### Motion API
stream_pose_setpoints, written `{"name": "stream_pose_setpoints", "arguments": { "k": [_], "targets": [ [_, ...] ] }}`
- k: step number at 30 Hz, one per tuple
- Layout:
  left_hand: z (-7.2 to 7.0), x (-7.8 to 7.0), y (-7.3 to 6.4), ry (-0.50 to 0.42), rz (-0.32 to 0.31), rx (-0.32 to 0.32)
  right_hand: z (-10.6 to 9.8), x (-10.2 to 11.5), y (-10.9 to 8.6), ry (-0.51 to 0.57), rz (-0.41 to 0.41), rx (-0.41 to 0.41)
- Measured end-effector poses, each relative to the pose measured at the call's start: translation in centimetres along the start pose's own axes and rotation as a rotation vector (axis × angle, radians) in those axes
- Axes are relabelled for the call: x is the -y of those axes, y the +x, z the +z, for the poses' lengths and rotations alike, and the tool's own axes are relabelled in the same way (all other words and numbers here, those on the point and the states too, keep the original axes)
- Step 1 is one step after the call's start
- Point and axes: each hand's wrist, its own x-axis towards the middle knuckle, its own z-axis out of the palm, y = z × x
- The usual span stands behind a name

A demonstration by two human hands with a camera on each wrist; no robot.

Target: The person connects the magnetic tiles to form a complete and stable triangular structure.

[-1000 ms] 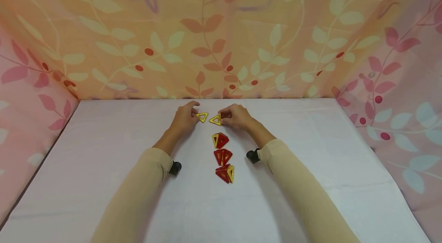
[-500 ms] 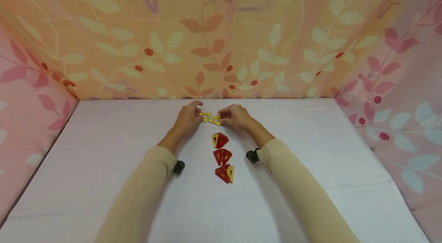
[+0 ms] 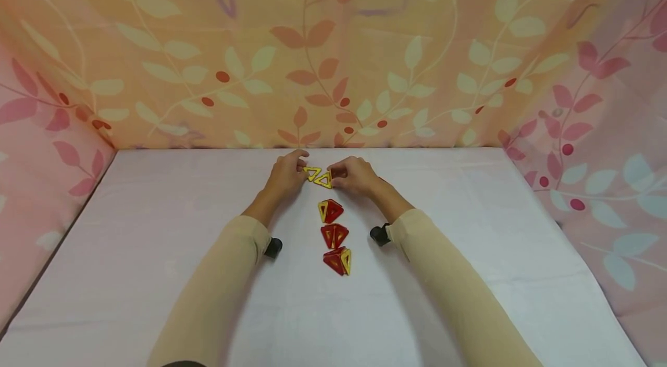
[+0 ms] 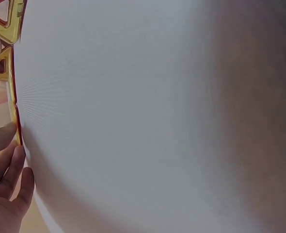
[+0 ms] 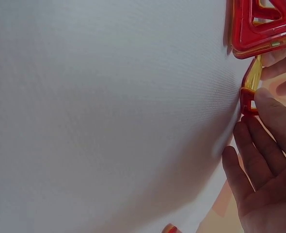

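Note:
In the head view my left hand [image 3: 285, 175] pinches a yellow triangular magnetic tile [image 3: 312, 169] near the table's far edge. Opposite it, the thumb and fingers of my right hand [image 3: 356, 176] hold a second yellow triangular magnetic tile [image 3: 323, 184]. The two tiles lie side by side, their slanted edges meeting or nearly so. From the left wrist, the left hand [image 4: 7, 182] shows thumb and fingertips on a thin tile edge [image 4: 18, 121]. The right wrist view has the right hand [image 5: 269, 160] gripping a tile with red and yellow edges [image 5: 246, 103].
Three red and yellow tile pyramids stand in a column toward me: the far one [image 3: 334, 212], the middle one [image 3: 328, 234] and the near one [image 3: 332, 261]. A small red piece [image 5: 169, 228] shows low in the right wrist view. Floral cloth [image 3: 333, 66] walls the white table [image 3: 130, 239].
My left hand has moved right with its tile, bringing it up against the tile in my right hand. The right hand and the pyramids stay nearly where they were.

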Motion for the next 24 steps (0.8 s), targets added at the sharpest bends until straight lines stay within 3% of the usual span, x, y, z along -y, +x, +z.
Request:
{"name": "stream_pose_setpoints", "arguments": {
  "k": [7, 14, 24],
  "targets": [
    [0.0, -0.4, 0.1, 0.011, -0.002, 0.017, 0.0, 0.0, 0.1, -0.007, 0.005, -0.002],
    [0.1, -0.6, 0.2, 0.051, 0.038, 0.012, 0.0, 0.0, 0.1, -0.004, 0.013, 0.004],
    [0.5, -1.2, -0.1, 0.032, 0.009, 0.054, 0.1, -0.1, 0.1, -0.007, 0.010, -0.011]
  ]
}}
